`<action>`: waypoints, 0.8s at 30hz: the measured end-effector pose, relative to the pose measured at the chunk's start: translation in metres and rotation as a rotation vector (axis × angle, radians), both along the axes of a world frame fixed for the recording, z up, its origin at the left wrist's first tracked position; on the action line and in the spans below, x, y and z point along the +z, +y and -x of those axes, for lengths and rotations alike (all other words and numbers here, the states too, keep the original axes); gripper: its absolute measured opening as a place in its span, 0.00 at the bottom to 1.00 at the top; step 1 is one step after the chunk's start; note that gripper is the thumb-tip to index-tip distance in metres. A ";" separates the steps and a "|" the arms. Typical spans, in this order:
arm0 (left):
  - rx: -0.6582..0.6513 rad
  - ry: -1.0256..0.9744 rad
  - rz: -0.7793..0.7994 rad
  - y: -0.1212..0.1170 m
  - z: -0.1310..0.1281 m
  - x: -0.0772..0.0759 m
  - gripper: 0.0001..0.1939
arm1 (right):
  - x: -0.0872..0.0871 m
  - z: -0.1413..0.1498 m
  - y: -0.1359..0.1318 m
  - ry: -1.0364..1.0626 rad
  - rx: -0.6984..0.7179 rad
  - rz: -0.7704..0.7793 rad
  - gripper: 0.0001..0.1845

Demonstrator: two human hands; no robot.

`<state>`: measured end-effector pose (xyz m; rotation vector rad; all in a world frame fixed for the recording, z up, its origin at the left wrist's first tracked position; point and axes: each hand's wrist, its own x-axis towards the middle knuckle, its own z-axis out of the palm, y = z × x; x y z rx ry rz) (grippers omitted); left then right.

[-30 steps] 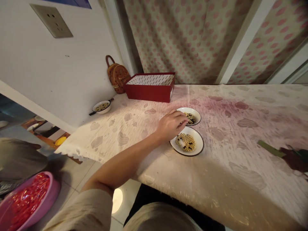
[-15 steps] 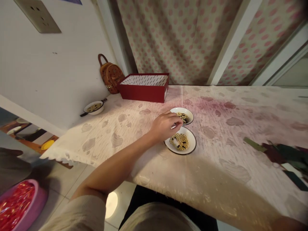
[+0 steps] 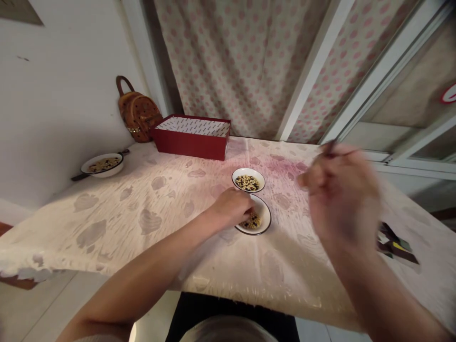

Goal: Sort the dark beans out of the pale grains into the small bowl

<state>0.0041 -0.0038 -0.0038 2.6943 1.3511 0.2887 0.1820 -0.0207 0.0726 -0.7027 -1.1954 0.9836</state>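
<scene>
Ok so the left hand [image 3: 231, 206] sits right over the lower white plate [image 3: 267, 219], fingers bunched together and dipping toward the yellow beans [image 3: 252, 221]. It covers a good part of that plate, so I can't tell if it's pinching anything. Just above, nearly touching it, is the upper white plate [image 3: 261, 178], holding a yellow and black bean mix [image 3: 247, 183].

The right hand [image 3: 342, 199] is raised off to the right and badly blurred, so no clue whether it's open or closed. A thin dark bit [image 3: 330, 148] shows at its top, too smeared to identify.

Both forearms run out of the bottom of the frame. The leaf-print tablecloth [image 3: 107, 228] has a wide stretch between the plates and the small handled pan [image 3: 102, 165] at left. A red box [image 3: 190, 147] sits beyond the plates, and a dark pile [image 3: 395, 244] is at right, partly behind the right arm.
</scene>
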 end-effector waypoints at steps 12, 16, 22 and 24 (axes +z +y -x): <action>0.016 0.009 -0.013 0.002 -0.004 -0.006 0.07 | -0.070 0.005 0.028 0.378 0.427 0.560 0.16; 0.025 0.019 -0.014 0.001 -0.005 -0.006 0.07 | -0.071 0.003 0.026 0.369 0.429 0.546 0.16; 0.099 -0.060 0.004 0.001 -0.001 -0.004 0.05 | -0.076 0.004 0.027 0.241 0.351 0.503 0.17; 0.139 -0.129 0.033 0.000 0.000 -0.003 0.05 | -0.077 0.006 0.027 0.190 0.289 0.473 0.16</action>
